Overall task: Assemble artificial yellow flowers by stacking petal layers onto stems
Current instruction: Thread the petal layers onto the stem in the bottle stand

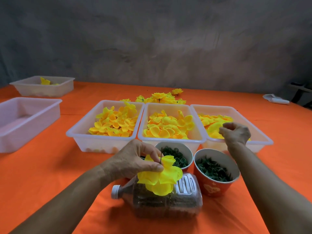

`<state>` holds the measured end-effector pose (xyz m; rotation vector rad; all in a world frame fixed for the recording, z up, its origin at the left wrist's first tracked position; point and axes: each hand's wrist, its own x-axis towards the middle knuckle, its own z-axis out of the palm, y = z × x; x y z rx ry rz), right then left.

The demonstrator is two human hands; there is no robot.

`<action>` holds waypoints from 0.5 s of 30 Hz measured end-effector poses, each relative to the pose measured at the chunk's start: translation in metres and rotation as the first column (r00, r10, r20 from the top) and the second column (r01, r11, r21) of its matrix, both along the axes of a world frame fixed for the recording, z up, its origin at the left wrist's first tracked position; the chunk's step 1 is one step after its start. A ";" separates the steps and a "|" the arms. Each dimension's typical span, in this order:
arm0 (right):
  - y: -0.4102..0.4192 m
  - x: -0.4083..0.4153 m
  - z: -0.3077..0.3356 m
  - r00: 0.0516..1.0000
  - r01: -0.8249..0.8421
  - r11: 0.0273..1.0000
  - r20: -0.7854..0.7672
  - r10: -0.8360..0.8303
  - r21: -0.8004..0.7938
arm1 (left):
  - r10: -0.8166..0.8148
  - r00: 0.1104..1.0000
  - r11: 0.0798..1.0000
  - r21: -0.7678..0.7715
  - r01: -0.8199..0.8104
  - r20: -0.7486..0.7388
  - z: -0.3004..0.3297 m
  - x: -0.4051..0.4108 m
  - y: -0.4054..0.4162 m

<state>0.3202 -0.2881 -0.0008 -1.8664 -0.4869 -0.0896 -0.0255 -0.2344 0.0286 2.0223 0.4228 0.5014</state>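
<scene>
Yellow flower [160, 176] with stem [161, 156] pinched in left grip [135, 161], near worktop [50, 174] front edge. I log right grip [235, 132] fingers curled over right tray [263, 137]; contents unclear. Grey wall behind.

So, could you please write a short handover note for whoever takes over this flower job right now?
Left hand: pinches a part-built flower by its stem, above the bottle.
Right hand: fingers curled over the right bin; whether it holds a petal cannot be told.
Supplies: petals in the left bin, middle bin and right bin; green rings in the near cup, green pieces in the red cup.
Done: several layers are on the stem; finished flowers lie behind the bins.
Left: add the next layer, probably from the right bin, then finish the flower.
</scene>
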 end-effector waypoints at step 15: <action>-0.034 -0.043 0.026 0.879 -0.187 0.819 -0.280 0.386 0.542 | 0.019 0.998 0.999 0.028 -0.018 -0.057 0.009 -0.005 -0.010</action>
